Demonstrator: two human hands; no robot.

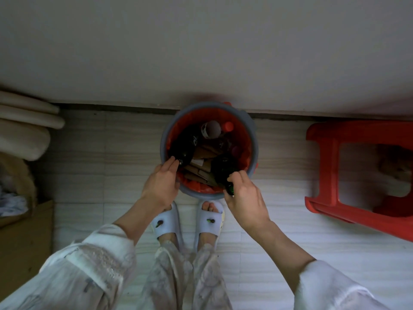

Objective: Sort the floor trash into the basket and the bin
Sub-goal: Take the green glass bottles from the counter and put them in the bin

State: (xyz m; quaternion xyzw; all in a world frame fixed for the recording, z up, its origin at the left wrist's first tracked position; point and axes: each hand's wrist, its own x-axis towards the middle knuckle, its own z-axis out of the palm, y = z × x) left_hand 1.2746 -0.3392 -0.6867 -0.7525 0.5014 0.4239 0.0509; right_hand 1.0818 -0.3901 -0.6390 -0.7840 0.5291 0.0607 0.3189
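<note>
Bin (251, 139): round grey container with a red liner, standing on the floor (111, 153) against the base of a pale wall (201, 52), directly ahead of the person's feet.
Bin contents: 2 dark bottles, folded brown cardboard (201, 157), a pale round-ended container (211, 129) and a red cap (228, 126) near the far rim.
Left hand (162, 184): over the near-left rim, fingers extended and touching the lower end of the left dark bottle (186, 144); whether it actually grips the bottle cannot be told.
Right hand (243, 195): over the near-right rim, fingers curled around the neck of a dark green bottle (224, 171), whose body lies inside the bin.
Sleeves: both arms in loose white fabric, pushed back from the forearms.
Feet: 2 pale slippers (166, 222), just in front of the bin, toes touching or nearly touching its base.
Red stool (324, 166): plastic, to the right of the bin, well apart from it.
Left edge: a cardboard box (29, 231) and pale rolled or folded items (24, 126) beside the wall.
</note>
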